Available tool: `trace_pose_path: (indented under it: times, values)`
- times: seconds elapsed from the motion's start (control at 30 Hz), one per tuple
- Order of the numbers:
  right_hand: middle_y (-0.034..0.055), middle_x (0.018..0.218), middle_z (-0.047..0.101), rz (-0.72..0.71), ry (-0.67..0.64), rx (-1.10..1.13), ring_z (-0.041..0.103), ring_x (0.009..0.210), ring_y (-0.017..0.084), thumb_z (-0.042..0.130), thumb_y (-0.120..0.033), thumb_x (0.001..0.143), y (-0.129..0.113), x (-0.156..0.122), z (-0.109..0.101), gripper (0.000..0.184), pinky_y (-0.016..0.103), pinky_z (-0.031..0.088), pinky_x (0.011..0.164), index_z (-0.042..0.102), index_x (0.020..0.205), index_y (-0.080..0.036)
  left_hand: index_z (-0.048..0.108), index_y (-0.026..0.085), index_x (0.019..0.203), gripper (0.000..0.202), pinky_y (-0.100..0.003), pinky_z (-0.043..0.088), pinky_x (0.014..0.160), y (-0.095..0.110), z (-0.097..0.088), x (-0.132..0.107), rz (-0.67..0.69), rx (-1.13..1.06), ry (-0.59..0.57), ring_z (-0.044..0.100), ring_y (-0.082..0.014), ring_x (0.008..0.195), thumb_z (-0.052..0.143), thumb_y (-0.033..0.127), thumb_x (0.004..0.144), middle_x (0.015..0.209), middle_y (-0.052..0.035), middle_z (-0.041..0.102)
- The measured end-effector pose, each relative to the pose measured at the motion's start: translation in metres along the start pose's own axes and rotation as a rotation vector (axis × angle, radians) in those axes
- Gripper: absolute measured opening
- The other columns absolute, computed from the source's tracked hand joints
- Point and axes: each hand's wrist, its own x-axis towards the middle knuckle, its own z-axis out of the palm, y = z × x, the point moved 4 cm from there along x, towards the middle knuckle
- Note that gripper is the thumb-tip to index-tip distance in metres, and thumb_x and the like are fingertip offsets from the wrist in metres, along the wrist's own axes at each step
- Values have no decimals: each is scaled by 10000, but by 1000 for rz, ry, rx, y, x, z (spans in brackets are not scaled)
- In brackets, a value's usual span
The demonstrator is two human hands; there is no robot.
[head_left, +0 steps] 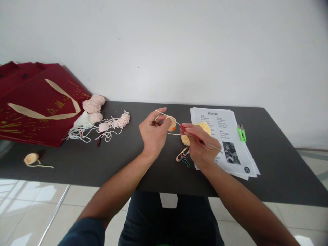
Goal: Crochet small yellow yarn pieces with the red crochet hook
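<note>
My left hand (153, 131) is closed, pinching a small cream crocheted piece (172, 123), with a strand of cream yarn (161, 112) looped over its raised forefinger. My right hand (201, 143) is closed on a red-handled crochet hook (196, 137) whose tip points left at the piece. Behind the right hand, a yellow yarn ball (205, 128) lies partly hidden on the dark table (276, 160). Just below the hands rest a few small clips and stitch markers (182, 158).
A stack of printed sheets (220, 130) lies to the right, with green thread snips (241, 133) beside it. Pink and white yarn bundles (95, 118) sit left, against a dark red gift bag (36, 102). A small cream crocheted bit (31, 159) lies at the near left edge.
</note>
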Motion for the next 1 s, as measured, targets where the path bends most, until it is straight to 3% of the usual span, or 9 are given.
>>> trace_pose_path:
  times: [0.2, 0.37, 0.53, 0.67, 0.8, 0.9, 1.0]
  values:
    - [31, 1168, 824, -209, -108, -141, 800, 1022, 255, 709, -73, 878, -5, -5, 3, 436, 480, 686, 857, 778, 1179, -381, 763, 205, 1054, 354, -256, 536, 666, -4, 3, 2, -130, -152, -21, 649, -105, 627, 814, 192, 703, 755, 24, 745]
    - [20, 1187, 819, -157, -91, -126, 794, 1023, 253, 715, -112, 890, 2, -4, 3, 405, 493, 679, 870, 777, 1176, -392, 754, 186, 1076, 479, -255, 522, 719, -6, 10, 5, -344, -432, -136, 634, -85, 641, 878, 156, 614, 728, 42, 715]
    - [18, 1125, 835, -49, -69, 10, 779, 1003, 226, 757, -100, 865, 7, 2, 3, 344, 432, 662, 839, 813, 1079, -363, 761, 176, 1118, 512, -259, 507, 725, -5, 11, 10, -478, -558, -250, 622, -88, 658, 884, 148, 621, 720, 40, 671]
    - [-5, 1062, 833, 184, 12, 206, 741, 752, 143, 760, -147, 874, 20, 10, 1, 212, 314, 616, 652, 808, 975, -327, 773, 171, 1127, 533, -246, 493, 709, -2, 11, 11, -481, -556, -311, 604, -79, 640, 897, 141, 609, 681, 54, 634]
    - [-11, 981, 813, 271, -14, 310, 713, 704, 117, 760, -216, 881, 27, 23, -5, 77, 282, 583, 640, 731, 924, -273, 789, 171, 1125, 535, -228, 463, 676, 0, 11, 10, -430, -457, -372, 548, -53, 590, 899, 122, 603, 654, 68, 623]
    - [-11, 927, 792, 171, -30, 199, 677, 654, 113, 761, -248, 880, 20, 31, -12, 86, 290, 563, 630, 680, 909, -257, 794, 171, 1126, 534, -222, 448, 651, -3, 9, 10, -391, -348, -369, 538, -51, 580, 886, 110, 604, 657, 62, 649]
    - [4, 898, 786, -9, -58, -4, 723, 775, 163, 731, -229, 903, 7, 30, -13, 63, 345, 580, 714, 681, 900, -266, 795, 166, 1130, 512, -225, 445, 618, -6, 7, 11, -329, -246, -292, 544, -63, 575, 857, 120, 624, 656, 51, 665]
